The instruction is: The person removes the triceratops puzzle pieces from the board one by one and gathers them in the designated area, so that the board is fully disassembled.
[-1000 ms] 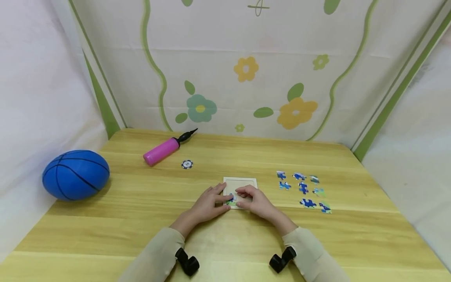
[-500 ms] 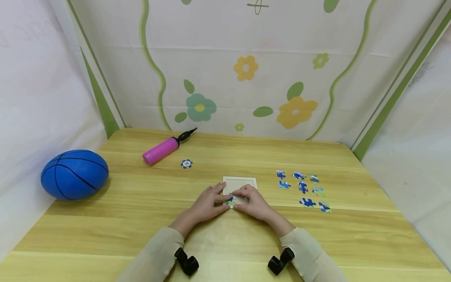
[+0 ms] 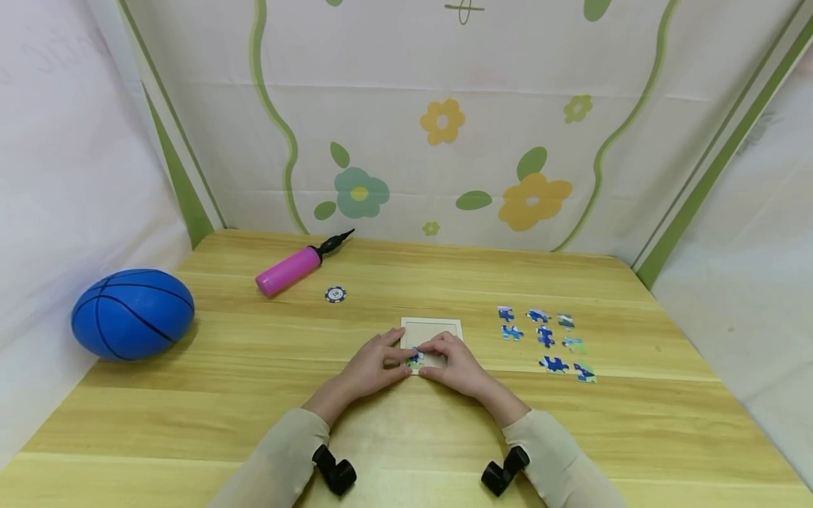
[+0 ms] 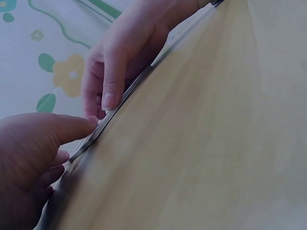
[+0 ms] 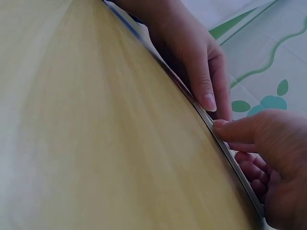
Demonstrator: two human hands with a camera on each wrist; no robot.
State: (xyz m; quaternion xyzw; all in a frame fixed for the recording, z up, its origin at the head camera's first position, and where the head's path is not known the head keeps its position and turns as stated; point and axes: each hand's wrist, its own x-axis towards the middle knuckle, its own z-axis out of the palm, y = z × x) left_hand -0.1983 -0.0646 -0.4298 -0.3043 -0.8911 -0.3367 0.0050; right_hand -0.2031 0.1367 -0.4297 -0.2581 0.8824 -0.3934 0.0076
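Note:
A small square puzzle tray [image 3: 438, 322] with a white rim lies on the table between both hands. In its lower left corner sits a green and blue puzzle piece [image 3: 414, 363], partly covered by fingers. My left hand [image 3: 365, 365] rests along the tray's left side, its fingers extended, one reaching over the corner and the thumb at the front rim. From the right, my right hand [image 3: 460, 364] pinches at the piece with bent fingers, thumb low near the front rim. Both wrist views show the tray edge-on, with the thumbs close together at its near edge.
Several loose puzzle pieces [image 3: 545, 336] lie in rows to the right of the tray. A round chip [image 3: 335, 294] and a pink hand pump [image 3: 288, 271] lie at the back left. A blue ball [image 3: 133, 315] sits at the table's left edge.
My right hand has shifted slightly left, closing up to the left fingers at the tray's lower left corner, and the piece has moved with it. My left hand has stayed nearly still.

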